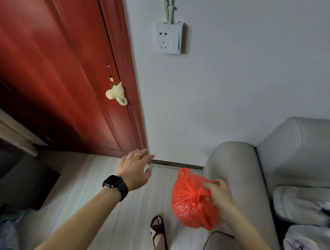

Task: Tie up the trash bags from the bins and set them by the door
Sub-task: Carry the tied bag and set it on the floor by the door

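The red bag (192, 202) is tied (knot pinched by right hand (216, 195)); left hand (135, 170) spread, empty; setting down by door (57, 70) remains.

Deep red door (47, 69) at ten o'clock, a pale yellow cloth (116, 94) on it. White wall socket (168, 37) at twelve. Orange-red trash bag (188, 207) at five, light grey sofa (235, 167) at four. Black smartwatch (116, 185), black sandal (158, 230), pale wood-grain floor (98, 198).

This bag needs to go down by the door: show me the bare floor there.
Bare floor lies between the red door, the skirting and the sofa arm, ahead of the sandalled foot. Crowded: the dark cabinet at left, the bedding at right. The right hand holds the orange bag.
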Available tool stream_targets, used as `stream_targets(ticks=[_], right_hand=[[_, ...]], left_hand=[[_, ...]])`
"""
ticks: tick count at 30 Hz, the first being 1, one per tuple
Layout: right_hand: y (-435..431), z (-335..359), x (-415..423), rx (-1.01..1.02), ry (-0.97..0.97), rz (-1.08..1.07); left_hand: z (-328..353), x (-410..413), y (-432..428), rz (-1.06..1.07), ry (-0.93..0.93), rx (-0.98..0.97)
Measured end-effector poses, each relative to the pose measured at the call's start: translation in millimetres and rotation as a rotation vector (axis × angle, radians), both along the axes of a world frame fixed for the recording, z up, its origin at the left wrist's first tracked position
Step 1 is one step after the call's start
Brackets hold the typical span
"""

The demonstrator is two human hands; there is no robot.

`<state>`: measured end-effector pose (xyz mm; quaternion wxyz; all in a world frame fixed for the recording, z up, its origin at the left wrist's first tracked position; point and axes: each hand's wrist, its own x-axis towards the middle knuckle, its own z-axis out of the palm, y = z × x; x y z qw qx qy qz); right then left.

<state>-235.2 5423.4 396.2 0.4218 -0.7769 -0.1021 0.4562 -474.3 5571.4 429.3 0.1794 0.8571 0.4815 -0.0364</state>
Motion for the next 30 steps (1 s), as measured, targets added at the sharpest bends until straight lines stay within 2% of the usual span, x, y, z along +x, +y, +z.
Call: stream_targets(ticks=[7,12,20,30], right_hand=[[105.7,-60.8,49.6,-0.139,0.104,-0.042],[156.9,-139.7,74.5,-0.220,0.203,-0.131],[201.1,-281.3,118.5,-0.314,0.310,-0.273],[234.7,-420.9,162.7,-0.333,0.154,-0.192]], left_hand=[[-45.7,80.1,107.6,-0.040,0.075,0.101],[-101.9,127.5,156.2,-0.156,0.113,0.151],[-222.8,186.5,200.4,-0.070,0.002,0.240],[-332.4,218.6,235.8,0.023,-0.149,0.418]])
